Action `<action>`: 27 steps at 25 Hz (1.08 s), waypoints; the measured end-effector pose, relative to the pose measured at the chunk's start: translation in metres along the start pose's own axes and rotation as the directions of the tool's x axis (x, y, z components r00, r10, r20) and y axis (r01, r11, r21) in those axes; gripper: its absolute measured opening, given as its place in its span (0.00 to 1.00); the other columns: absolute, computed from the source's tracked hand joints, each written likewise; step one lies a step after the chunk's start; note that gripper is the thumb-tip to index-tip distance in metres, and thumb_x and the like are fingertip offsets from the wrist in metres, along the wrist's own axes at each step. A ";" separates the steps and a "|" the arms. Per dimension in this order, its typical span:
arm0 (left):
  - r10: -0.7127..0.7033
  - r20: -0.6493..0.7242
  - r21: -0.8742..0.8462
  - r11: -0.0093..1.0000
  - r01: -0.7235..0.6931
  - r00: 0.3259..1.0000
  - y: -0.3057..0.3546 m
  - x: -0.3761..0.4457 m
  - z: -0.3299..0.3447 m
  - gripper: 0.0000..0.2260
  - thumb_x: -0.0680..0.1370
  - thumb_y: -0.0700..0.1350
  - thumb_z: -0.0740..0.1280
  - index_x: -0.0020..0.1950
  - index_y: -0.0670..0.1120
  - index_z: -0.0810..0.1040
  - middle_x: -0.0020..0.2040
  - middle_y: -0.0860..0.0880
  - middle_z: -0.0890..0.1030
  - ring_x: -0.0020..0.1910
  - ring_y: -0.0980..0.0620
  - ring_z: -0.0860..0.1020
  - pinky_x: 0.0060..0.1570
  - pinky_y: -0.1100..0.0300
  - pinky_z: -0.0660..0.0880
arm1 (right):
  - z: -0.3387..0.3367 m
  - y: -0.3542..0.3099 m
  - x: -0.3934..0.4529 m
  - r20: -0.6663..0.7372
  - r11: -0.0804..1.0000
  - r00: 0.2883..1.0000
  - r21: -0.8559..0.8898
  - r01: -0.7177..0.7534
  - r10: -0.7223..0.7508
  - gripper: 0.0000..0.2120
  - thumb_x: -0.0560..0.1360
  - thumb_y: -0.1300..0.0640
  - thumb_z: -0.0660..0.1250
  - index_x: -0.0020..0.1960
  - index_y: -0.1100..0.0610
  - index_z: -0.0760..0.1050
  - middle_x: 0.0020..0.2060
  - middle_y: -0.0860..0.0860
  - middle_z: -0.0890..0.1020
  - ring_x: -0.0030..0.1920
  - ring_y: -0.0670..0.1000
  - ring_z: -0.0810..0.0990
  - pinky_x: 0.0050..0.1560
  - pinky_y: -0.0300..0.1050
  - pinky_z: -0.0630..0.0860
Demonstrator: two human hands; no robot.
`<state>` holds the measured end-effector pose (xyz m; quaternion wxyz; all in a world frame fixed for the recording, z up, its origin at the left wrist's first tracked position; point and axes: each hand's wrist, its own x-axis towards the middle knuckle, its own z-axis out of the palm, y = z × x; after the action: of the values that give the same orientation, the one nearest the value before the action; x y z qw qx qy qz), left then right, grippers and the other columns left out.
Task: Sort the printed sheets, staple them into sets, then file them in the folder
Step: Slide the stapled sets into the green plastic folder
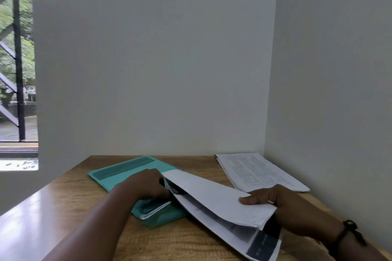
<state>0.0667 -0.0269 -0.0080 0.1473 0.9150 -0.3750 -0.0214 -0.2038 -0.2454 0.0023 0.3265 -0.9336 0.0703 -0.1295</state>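
sheet set (216, 199) is pinched by right hand (282, 203), corner fed to stapler (177, 189) likely clamped in left hand (146, 184), for binding.

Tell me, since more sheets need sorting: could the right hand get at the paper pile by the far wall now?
Probably not yet. The right hand is pinching the held set of sheets, so it is occupied. The paper pile itself lies uncovered just beyond it, with nothing between.

A plain study corner; wooden desk (63, 197), bare walls (148, 59), window (17, 59).
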 end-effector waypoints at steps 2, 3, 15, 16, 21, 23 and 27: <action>-0.006 0.005 0.036 0.999 0.006 1.000 0.001 0.000 -0.001 0.23 0.61 0.65 0.68 0.42 0.48 0.80 0.42 0.50 0.83 0.43 0.51 0.81 0.44 0.55 0.75 | -0.007 0.006 -0.007 -0.013 1.000 1.000 -0.011 -0.008 0.008 0.16 0.76 0.58 0.68 0.51 0.35 0.82 0.51 0.30 0.81 0.54 0.31 0.77 0.60 0.30 0.72; -0.012 -0.005 0.072 0.997 0.013 1.000 0.001 0.001 -0.003 0.20 0.64 0.63 0.70 0.44 0.48 0.81 0.45 0.50 0.83 0.45 0.51 0.80 0.46 0.56 0.75 | -0.010 0.011 -0.010 -0.008 1.000 1.000 -0.019 -0.011 0.011 0.18 0.76 0.59 0.68 0.51 0.35 0.81 0.52 0.29 0.80 0.55 0.31 0.76 0.61 0.30 0.71; 0.032 -0.168 0.348 0.937 0.029 0.985 0.020 -0.005 0.001 0.10 0.75 0.53 0.66 0.45 0.47 0.78 0.48 0.48 0.82 0.48 0.48 0.80 0.47 0.56 0.77 | -0.017 0.022 -0.021 -0.004 0.960 1.000 0.278 0.013 -0.012 0.15 0.67 0.44 0.75 0.53 0.45 0.84 0.57 0.39 0.81 0.61 0.38 0.77 0.62 0.32 0.70; 0.029 -0.191 0.329 0.944 0.036 0.981 0.018 -0.005 0.001 0.10 0.76 0.51 0.65 0.39 0.47 0.75 0.45 0.48 0.81 0.46 0.47 0.80 0.44 0.56 0.75 | -0.018 0.024 -0.020 0.003 0.958 1.000 0.285 -0.019 0.019 0.11 0.71 0.52 0.73 0.53 0.46 0.84 0.57 0.39 0.81 0.61 0.39 0.77 0.64 0.35 0.70; -0.009 -0.358 0.104 0.993 0.049 0.934 0.003 -0.004 -0.009 0.15 0.76 0.47 0.60 0.29 0.47 0.67 0.30 0.50 0.71 0.32 0.50 0.72 0.30 0.59 0.64 | -0.019 0.014 -0.026 0.016 0.915 0.999 0.402 -0.033 0.029 0.15 0.65 0.52 0.77 0.51 0.52 0.85 0.55 0.43 0.83 0.57 0.40 0.80 0.53 0.28 0.74; -0.004 -0.428 0.076 0.996 0.041 0.904 0.005 -0.005 -0.012 0.13 0.77 0.48 0.59 0.36 0.45 0.76 0.35 0.49 0.79 0.35 0.50 0.76 0.31 0.60 0.67 | -0.018 0.013 -0.024 0.017 0.908 0.998 0.415 -0.062 0.060 0.13 0.67 0.58 0.74 0.51 0.53 0.85 0.55 0.44 0.83 0.58 0.42 0.80 0.55 0.30 0.74; 0.051 -0.514 0.080 0.997 -0.011 0.856 0.014 -0.007 -0.013 0.15 0.79 0.51 0.58 0.50 0.46 0.82 0.48 0.50 0.83 0.45 0.50 0.80 0.40 0.58 0.73 | -0.014 0.003 -0.017 0.046 0.936 0.993 0.329 -0.122 0.113 0.16 0.74 0.66 0.69 0.50 0.47 0.85 0.53 0.41 0.84 0.54 0.40 0.81 0.55 0.33 0.75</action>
<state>0.0543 -0.0284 0.0076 0.2084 0.8860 -0.3373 0.2405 -0.2247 -0.2525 0.0071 0.4870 -0.8611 0.0988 -0.1075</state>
